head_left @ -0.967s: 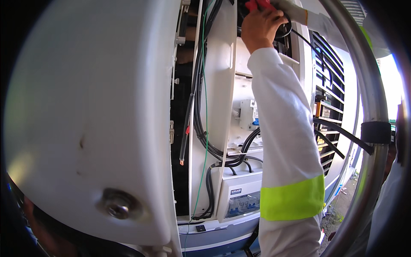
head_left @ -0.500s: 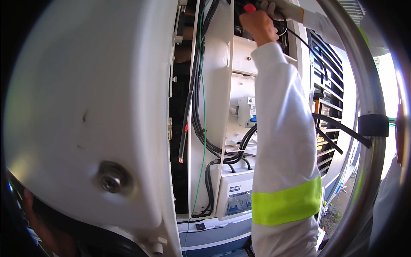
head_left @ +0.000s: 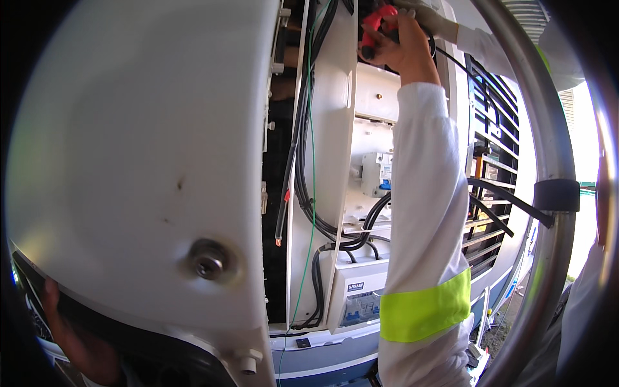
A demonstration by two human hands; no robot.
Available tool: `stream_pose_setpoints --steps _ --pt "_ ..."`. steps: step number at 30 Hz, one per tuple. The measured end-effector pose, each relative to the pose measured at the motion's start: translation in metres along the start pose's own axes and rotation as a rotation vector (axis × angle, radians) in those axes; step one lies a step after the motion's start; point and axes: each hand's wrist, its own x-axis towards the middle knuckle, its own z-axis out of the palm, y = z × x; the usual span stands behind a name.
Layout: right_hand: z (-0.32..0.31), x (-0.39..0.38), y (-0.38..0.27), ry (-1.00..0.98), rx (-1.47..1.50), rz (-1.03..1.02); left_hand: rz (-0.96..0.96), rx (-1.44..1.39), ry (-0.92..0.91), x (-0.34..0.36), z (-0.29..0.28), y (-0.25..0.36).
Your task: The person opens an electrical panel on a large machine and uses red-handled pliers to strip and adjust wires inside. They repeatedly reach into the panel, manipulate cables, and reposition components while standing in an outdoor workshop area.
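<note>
Holding the red tool (head_left: 368, 40) high at the far end of the cabinet (head_left: 331, 129) with the right hand (head_left: 411, 50), fingers curled around it. Just to the right, close beside a co-worker's gloved hand (head_left: 438, 22) — cannot tell whether touching. Stretched upward in a white sleeve (head_left: 425, 193) with a lime band (head_left: 427, 304), just right of a breaker (head_left: 372, 173) and a breaker box (head_left: 361, 274). Farther left, black cables (head_left: 316, 277) beside a thin green wire (head_left: 312, 135). To the right, past the sleeve, slats (head_left: 496, 168), then a metal pipe (head_left: 560, 129) with a black collar (head_left: 557, 195). Near at left, a large white cover (head_left: 148, 148); by its lower edge, the left hand (head_left: 74, 338), in shadow — cannot tell whether spread or gripping.
</note>
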Motion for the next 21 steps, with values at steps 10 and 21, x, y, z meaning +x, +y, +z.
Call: stream_pose_setpoints --steps 10,21 --pt "-0.025 0.016 0.001 0.013 0.106 0.141 0.157 0.183 0.106 -0.004 -0.007 0.003" --pt "-0.027 0.026 0.009 -0.021 0.003 -0.049 0.098 0.027 0.654 0.005 0.023 0.002"
